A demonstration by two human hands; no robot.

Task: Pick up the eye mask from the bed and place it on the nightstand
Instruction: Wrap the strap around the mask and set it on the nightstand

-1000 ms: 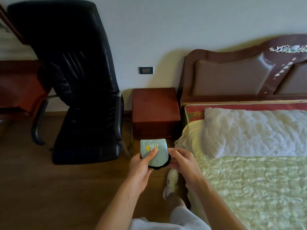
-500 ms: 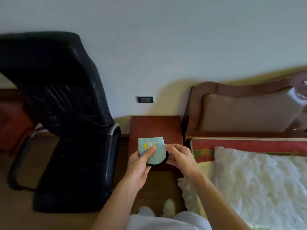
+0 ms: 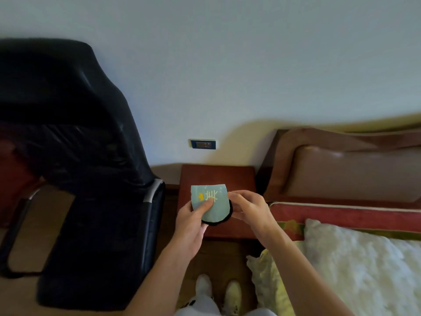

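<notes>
The eye mask (image 3: 216, 204) is folded, light blue with a black rim and a pale embroidered pattern plus a small yellow mark. Both hands hold it over the red-brown nightstand (image 3: 216, 176). My left hand (image 3: 193, 217) grips its left side, thumb pressed on the front. My right hand (image 3: 248, 207) pinches its right edge. I cannot tell whether the mask touches the nightstand top. The bed (image 3: 355, 265) lies to the right.
A black leather office chair (image 3: 91, 179) stands close to the left of the nightstand. A padded brown headboard (image 3: 353, 172) rises on the right. A wall socket (image 3: 202, 144) sits above the nightstand. My white shoes (image 3: 218, 290) stand on the wooden floor.
I have stepped closer to the nightstand. The mask, held in both hands, went from over the floor by the bed to over the nightstand top.
</notes>
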